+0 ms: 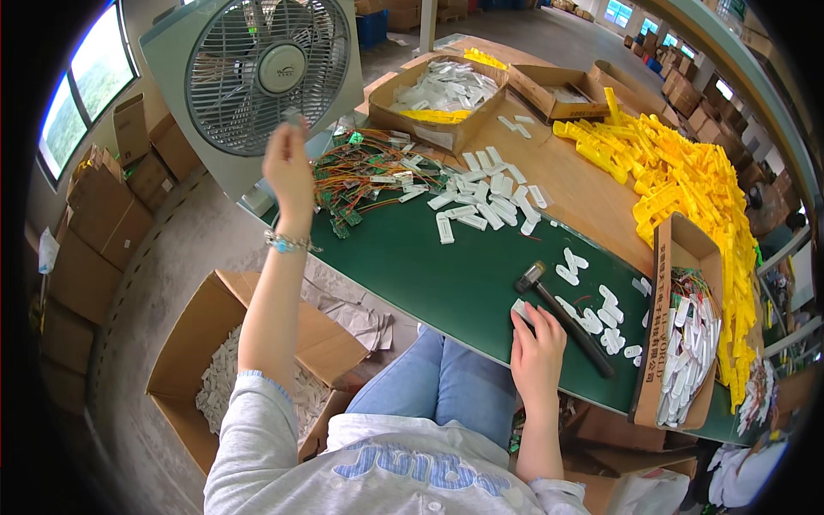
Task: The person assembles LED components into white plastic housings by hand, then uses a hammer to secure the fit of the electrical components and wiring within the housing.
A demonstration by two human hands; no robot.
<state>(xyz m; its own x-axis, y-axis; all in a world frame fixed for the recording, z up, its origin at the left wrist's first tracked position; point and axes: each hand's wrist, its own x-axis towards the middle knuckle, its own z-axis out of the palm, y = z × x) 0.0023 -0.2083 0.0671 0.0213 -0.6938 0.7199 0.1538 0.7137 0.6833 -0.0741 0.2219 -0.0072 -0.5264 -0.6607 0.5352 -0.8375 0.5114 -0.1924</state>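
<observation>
My left hand (288, 167) is raised in front of the box fan, fingers pinched at a small pale blurred piece (293, 116) whose kind I cannot make out. At the table's near edge, my right hand (539, 343) holds a small white plastic casing (520, 309) between thumb and fingers. Right beside it lies a hammer (571, 326) with a black handle, its head pointing away to the left. Loose white plastic casings (493, 193) are spread on the green mat (403, 266). Next to them is a heap of small green circuit boards with red and orange wires (369, 176).
The fan (275, 73) stands at the far left. Cardboard boxes of white parts stand at the back (438, 129) and right (657, 343). Yellow plastic parts (687, 180) are piled along the right. An open carton of white pieces (184, 378) sits on the floor, lower left.
</observation>
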